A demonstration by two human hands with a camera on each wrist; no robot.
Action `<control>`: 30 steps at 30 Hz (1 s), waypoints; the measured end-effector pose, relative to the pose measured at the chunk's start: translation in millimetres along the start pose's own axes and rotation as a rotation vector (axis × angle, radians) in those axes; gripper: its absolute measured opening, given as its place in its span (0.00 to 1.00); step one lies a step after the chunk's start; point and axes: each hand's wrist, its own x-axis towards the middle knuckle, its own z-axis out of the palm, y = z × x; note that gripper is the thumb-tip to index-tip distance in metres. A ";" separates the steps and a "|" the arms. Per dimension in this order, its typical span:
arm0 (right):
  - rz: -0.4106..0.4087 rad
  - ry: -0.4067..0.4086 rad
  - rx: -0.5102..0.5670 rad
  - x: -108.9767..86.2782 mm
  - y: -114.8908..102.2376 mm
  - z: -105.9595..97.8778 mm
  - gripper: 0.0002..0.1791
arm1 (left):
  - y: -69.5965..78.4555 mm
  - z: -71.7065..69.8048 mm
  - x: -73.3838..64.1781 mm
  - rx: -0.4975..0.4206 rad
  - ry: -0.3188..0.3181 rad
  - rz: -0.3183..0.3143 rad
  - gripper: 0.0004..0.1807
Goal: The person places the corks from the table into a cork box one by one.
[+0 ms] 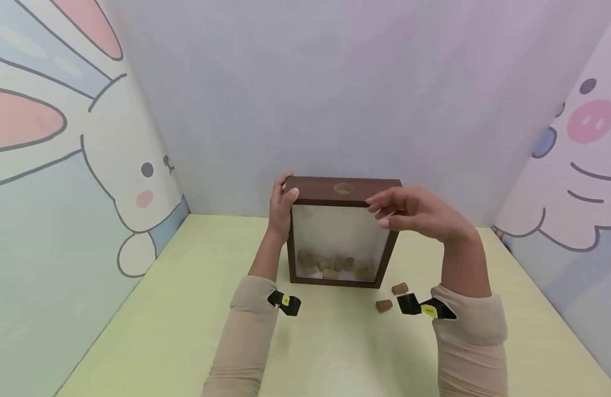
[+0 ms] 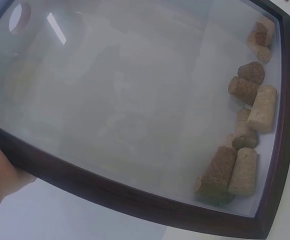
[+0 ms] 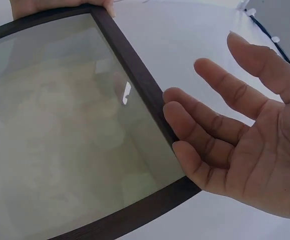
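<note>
My left hand (image 1: 280,212) grips the upright shadow box (image 1: 341,231) on the table (image 1: 335,342); my right hand (image 1: 414,212) hovers released near its top. Several corks (image 2: 245,130) lie inside; two loose corks (image 1: 391,296) wait outside, so I judge it unfinished.

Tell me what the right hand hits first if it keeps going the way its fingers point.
Probably the dark wooden frame: the right hand points its open fingers left at its top front edge, near the hole. Depth is unclear; they may already be very close.
</note>
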 end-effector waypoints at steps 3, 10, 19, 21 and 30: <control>-0.009 -0.016 0.009 -8.9 6.8 1.4 0.18 | 0.3 0.5 -3.4 0.004 -0.006 -0.001 0.38; -0.019 -0.069 0.067 -29.1 33.3 -1.0 0.16 | 3.7 1.4 -5.4 -0.002 -0.006 -0.009 0.39; -0.003 -0.074 0.117 -48.4 61.3 -4.2 0.15 | 5.0 1.8 -6.8 -0.005 -0.018 -0.014 0.41; -0.007 -0.076 0.126 -51.3 65.9 -4.9 0.14 | 4.5 2.0 -7.3 -0.009 -0.022 -0.016 0.41; 0.026 -0.021 0.197 -65.8 88.7 -4.2 0.15 | 14.0 2.4 -8.8 -0.014 -0.047 -0.026 0.37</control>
